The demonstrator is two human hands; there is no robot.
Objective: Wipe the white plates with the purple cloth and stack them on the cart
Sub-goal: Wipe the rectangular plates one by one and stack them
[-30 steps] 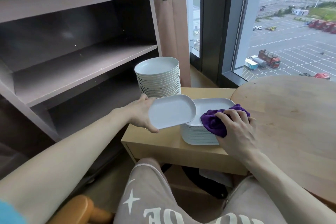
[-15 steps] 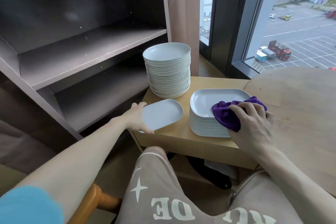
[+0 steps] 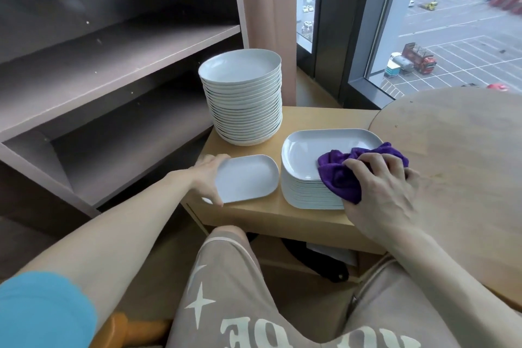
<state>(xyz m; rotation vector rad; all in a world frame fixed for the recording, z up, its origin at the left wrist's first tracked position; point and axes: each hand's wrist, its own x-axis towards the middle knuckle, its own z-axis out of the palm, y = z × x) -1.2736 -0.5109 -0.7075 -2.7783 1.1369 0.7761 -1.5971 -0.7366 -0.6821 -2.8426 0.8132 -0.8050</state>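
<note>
Left hand [image 3: 207, 178] grips the small plate [image 3: 250, 178] by its 9 o'clock end. I read its long axis 9-to-3, low at the cart's [image 3: 254, 213] front left. At 3 o'clock, the right hand [image 3: 380, 196] clutches the bunched purple cloth [image 3: 337, 176] atop the plate stack [image 3: 308, 154].

White plates [image 3: 245, 99], purple cloth [image 3: 341, 175], beige shorts [image 3: 226, 291] (white stars).

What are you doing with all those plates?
A person is wiping white plates. Their left hand holds a small oblong plate by its edge at the wooden cart's front corner, beside a stack of rounded square plates. Their right hand grips the purple cloth, which rests on that stack's top plate. A taller stack of round plates stands behind on the cart.
</note>
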